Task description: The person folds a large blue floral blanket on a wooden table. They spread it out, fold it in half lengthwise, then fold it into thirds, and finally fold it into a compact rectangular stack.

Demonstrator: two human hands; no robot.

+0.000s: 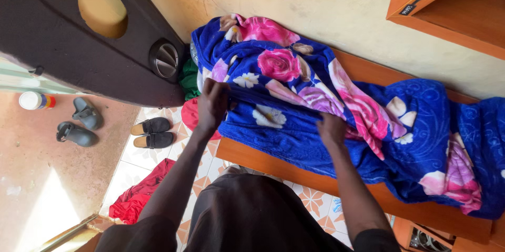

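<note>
A thick blue blanket [368,110] with pink, white and purple flowers lies heaped along an orange wooden surface [294,170] against a cream wall. My left hand [213,106] grips a folded edge of the blanket at its left end. My right hand [331,128] is closed on the same fold near the middle. Both arms reach forward from my dark clothing at the bottom of the view.
A dark curved panel [79,36] with a round hole and a vent leans at the upper left. Green [189,81] and red [138,194] cloths lie on the tiled floor. Black sandals [151,132], grey clogs [79,124], a small tub [36,100]. An orange shelf [447,4] hangs at the upper right.
</note>
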